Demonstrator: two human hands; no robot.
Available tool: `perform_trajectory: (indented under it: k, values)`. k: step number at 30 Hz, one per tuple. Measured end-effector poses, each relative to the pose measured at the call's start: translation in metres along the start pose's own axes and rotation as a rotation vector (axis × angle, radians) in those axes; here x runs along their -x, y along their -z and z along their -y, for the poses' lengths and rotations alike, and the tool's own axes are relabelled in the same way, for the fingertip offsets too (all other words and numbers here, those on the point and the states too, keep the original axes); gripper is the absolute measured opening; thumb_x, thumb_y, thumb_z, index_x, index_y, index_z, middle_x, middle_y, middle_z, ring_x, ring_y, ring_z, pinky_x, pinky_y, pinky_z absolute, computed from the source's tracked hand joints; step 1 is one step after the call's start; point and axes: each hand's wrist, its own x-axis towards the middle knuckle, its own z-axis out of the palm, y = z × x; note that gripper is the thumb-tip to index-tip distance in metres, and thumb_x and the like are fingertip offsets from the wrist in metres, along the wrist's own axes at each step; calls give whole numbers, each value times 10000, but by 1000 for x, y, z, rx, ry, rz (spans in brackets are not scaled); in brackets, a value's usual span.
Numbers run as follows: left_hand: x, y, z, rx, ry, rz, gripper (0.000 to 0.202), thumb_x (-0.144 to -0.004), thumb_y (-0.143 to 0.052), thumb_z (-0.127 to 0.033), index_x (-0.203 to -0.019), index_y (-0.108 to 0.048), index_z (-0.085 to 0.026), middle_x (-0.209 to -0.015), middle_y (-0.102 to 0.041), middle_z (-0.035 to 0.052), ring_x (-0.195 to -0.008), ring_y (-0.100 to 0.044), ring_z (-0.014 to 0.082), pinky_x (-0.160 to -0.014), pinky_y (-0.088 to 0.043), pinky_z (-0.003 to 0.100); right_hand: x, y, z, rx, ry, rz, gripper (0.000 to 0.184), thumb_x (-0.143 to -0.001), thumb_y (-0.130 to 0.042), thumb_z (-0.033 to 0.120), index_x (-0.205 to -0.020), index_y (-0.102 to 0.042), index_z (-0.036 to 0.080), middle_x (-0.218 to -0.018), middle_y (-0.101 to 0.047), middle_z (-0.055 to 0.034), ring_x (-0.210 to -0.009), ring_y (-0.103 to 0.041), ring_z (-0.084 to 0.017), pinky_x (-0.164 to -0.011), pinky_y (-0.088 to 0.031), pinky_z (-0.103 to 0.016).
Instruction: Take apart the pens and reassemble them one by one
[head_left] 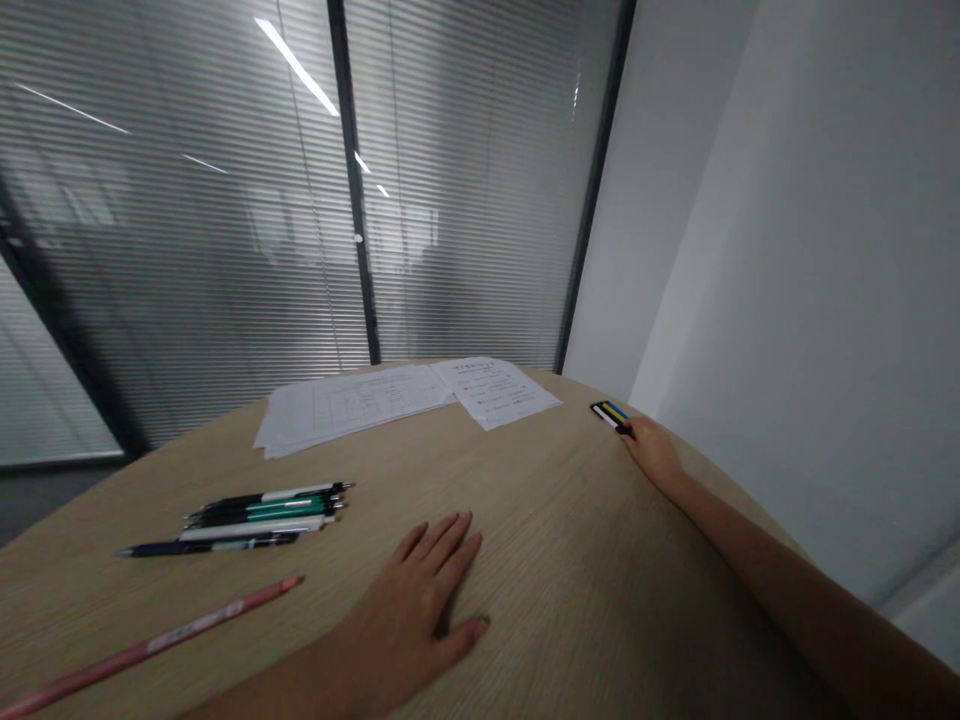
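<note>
Left hand (409,610) lies open and flat on the wood-grain table (570,570), fingers spread, near the pens (262,512) and pink pencil (150,640). Right hand (652,452), at the far right edge, pinches a small striped packet (611,416), with papers (405,398) beyond.

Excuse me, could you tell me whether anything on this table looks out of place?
One paper sheet sits skewed against the paper stack at the far side of the wooden table, so their edges do not line up. The pink pencil also lies diagonally, apart from the group of pens.
</note>
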Motion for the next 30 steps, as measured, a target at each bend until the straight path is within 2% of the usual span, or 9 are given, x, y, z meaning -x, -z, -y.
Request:
perform_trajectory:
  k: [19, 30]
  values:
    - [-2, 0, 0, -37, -3, 3, 621, -815, -330, -530, -1310, -275, -158, -1379, -216, 118, -1254, -213, 253, -1000, -206, 473, -1, 3, 0, 40, -12, 5, 107, -757, -455, 147, -779, -560, 141, -837, -595, -86, -797, -554, -182, -709, -382, -248]
    - [-1, 1, 0, -20, 7, 27, 620, -818, -333, -525, -1311, -271, -153, -1381, -205, 125, -1256, -204, 259, -1004, -193, 473, 1, 3, 2, 78, -26, -16, 166, -778, -447, 242, -843, -567, 147, -896, -573, -94, -849, -542, -199, -720, -399, -278]
